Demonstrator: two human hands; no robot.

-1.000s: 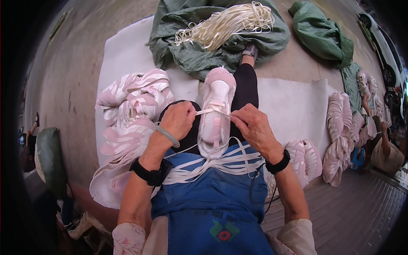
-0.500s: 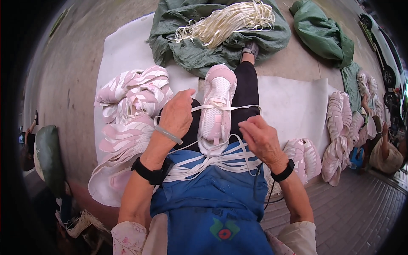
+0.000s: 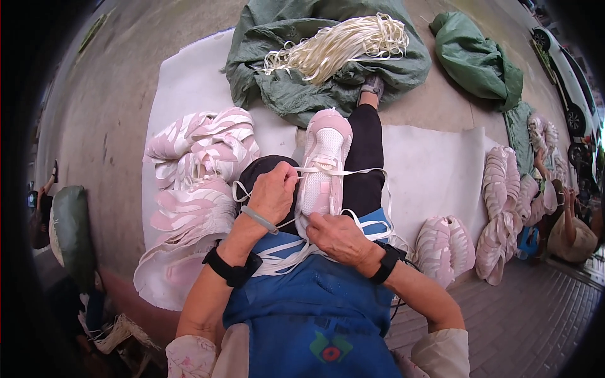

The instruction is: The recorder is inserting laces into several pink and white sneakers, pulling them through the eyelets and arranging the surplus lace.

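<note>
A pink and white shoe upper [image 3: 326,148] lies lengthwise over my lap, toe pointing away. A white shoelace [image 3: 353,172] crosses its middle and trails off both sides. My left hand [image 3: 272,194], beside the shoe's left edge, pinches the lace, and a loop of it curls out past the fingers. At the shoe's near end is my right hand [image 3: 342,239], its fingers closed against the upper; what they pinch is hidden. More white laces [image 3: 277,261] lie bunched on my blue apron [image 3: 302,302], partly under my right hand.
Stacked pink and white uppers [image 3: 201,170] lie on a white sheet [image 3: 183,82] to my left. Ahead, a green sack [image 3: 265,88] bears a bundle of cream laces [image 3: 346,47]. More uppers [image 3: 444,249] lie to the right, near another person [image 3: 570,230]. Another green sack [image 3: 476,60] lies beyond.
My right hand has moved left and nearer to me, onto the shoe's near end. My left hand has come down and right, closer to the shoe, with a lace loop now beside it.
</note>
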